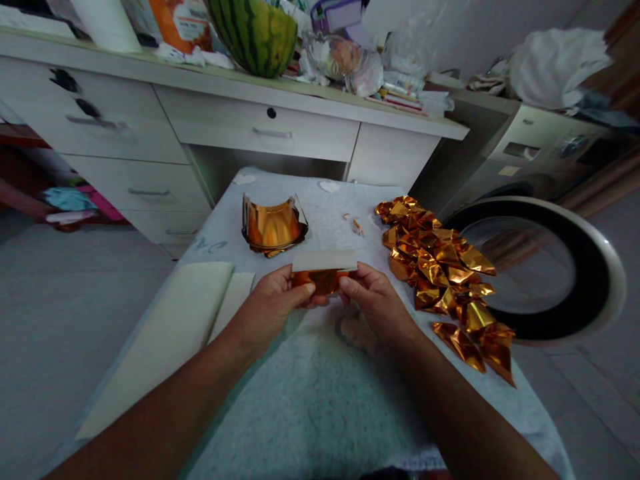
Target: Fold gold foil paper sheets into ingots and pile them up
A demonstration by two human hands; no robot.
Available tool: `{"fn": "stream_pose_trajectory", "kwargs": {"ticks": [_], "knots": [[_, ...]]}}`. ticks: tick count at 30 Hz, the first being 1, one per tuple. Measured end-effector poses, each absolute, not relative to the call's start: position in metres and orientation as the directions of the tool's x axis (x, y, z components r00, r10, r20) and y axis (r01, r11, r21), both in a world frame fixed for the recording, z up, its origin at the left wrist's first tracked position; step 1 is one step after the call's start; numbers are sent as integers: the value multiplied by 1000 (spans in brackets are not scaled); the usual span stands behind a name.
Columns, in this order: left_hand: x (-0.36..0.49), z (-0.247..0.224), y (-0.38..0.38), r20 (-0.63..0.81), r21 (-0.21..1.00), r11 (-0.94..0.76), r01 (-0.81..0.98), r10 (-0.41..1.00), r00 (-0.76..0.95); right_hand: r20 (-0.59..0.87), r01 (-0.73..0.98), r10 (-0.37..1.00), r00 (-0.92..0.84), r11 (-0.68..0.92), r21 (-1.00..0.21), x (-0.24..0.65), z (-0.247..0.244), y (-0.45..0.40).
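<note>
My left hand (pixel 273 303) and my right hand (pixel 373 300) together hold a small sheet of gold foil paper (pixel 324 270), white on its upturned top edge, just above a cloth-covered surface (pixel 310 393). Each hand pinches one end of the sheet. A curled stack of gold foil sheets (pixel 273 227) stands a little beyond my left hand. To the right of my right hand lies a pile of several folded gold foil pieces (pixel 440 267).
Cream paper sheets (pixel 170 333) lie at the left edge of the cloth. Beyond stands a white desk with drawers (pixel 260 127) bearing a watermelon (pixel 255 33) and clutter. A washing machine with its round door (pixel 540 267) open is at right.
</note>
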State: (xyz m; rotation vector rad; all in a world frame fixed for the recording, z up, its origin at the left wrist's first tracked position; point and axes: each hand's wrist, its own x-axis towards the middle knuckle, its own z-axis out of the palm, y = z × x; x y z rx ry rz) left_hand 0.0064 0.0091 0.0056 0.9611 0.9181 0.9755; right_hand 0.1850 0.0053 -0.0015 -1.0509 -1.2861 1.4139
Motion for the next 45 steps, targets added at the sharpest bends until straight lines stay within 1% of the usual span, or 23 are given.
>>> {"fn": "stream_pose_trajectory", "kwargs": {"ticks": [2,4,6,8,11,14,16,18,20,22,24,26,29,32,34,36,37,39,41,43,45], "knots": [[8,6,8,-182,946,248,-206,939,293,-18,-98,985,-174,-35,-995,185,-2,6],[7,6,8,-163,965,207,-163,955,247,-34,-102,988,-152,-50,-994,186,-4,8],[5,6,9,-128,980,153,-129,974,188,-53,-79,989,-139,-64,-995,187,-5,8],[2,7,10,-98,986,119,-121,981,165,-61,-49,990,-123,-67,-997,187,-5,9],[1,6,10,-80,990,99,-101,981,177,-54,-42,994,-98,-59,-997,186,-6,9],[1,5,7,-76,996,85,-32,973,216,-48,-58,996,-69,-52,-997,185,-7,10],[1,4,5,-60,998,52,40,966,252,-34,-67,999,-21,-35,-997,185,-9,11],[1,3,4,-37,987,-8,158,959,280,-14,-77,999,33,-12,-997,186,-12,13],[0,3,5,24,944,-108,311,965,261,0,-80,999,51,4,-997,188,-15,14],[-3,4,6,155,861,-231,452,968,199,3,-66,1000,31,5,-998,190,-16,15],[-6,6,6,294,772,-332,542,943,158,-4,-43,1000,-9,-5,-999,192,-15,15],[-8,9,6,375,718,-404,567,911,173,-24,-41,997,-70,-26,-999,193,-13,14],[-10,12,3,460,654,-504,563,857,232,-66,-60,975,-211,-81,-995,191,-10,11],[-8,10,2,499,598,-581,552,809,311,-101,-34,940,-327,-118,-992,188,-10,7],[-7,7,3,497,587,-609,533,791,355,-91,52,933,-347,-78,-996,188,-12,5],[-5,4,5,485,586,-621,521,783,389,-45,213,940,-339,30,-976,188,-13,5],[-5,2,6,471,585,-625,518,781,410,-14,308,942,-334,95,-947,188,-13,6],[-4,0,8,428,579,-628,520,777,462,50,478,943,-328,211,-853,189,-13,6],[-4,-3,9,377,564,-633,530,769,517,102,600,940,-325,288,-746,190,-11,7],[-3,-7,10,335,545,-643,538,755,564,130,679,937,-324,326,-657,189,-10,7],[-2,-11,11,296,532,-654,539,739,605,135,724,936,-325,338,-601,189,-10,7]]}}
